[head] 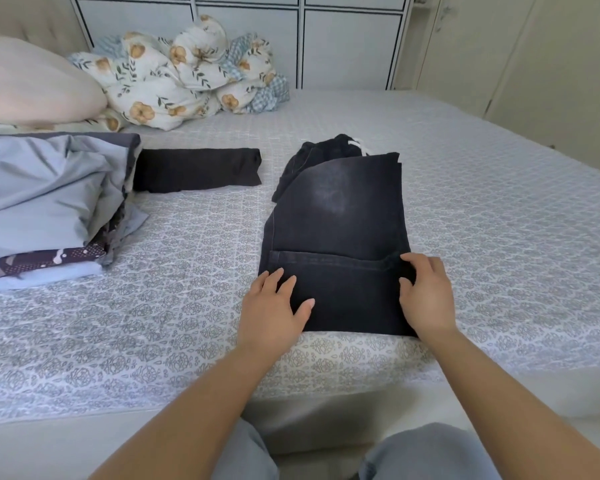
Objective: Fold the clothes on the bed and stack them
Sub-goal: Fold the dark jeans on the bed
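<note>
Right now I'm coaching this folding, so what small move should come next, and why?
Probably fold the near end of the dark jeans away toward the waistband: both the left hand and right hand rest at that end, and the jeans lie long beside the folded black garment.

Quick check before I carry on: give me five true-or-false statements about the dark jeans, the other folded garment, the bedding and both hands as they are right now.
1. Both hands rest on the near end of the black denim jeans. True: left hand, right hand.
2. A white drawstring shows at the jeans' far end. True.
3. The folded dark brown garment lies stacked on the jeans. False: it lies apart, to their left.
4. The crumpled floral duvet covers the jeans. False: it sits at the far side of the patterned grey bedspread.
5. The right hand holds a hanger. False: it touches only denim.
</note>
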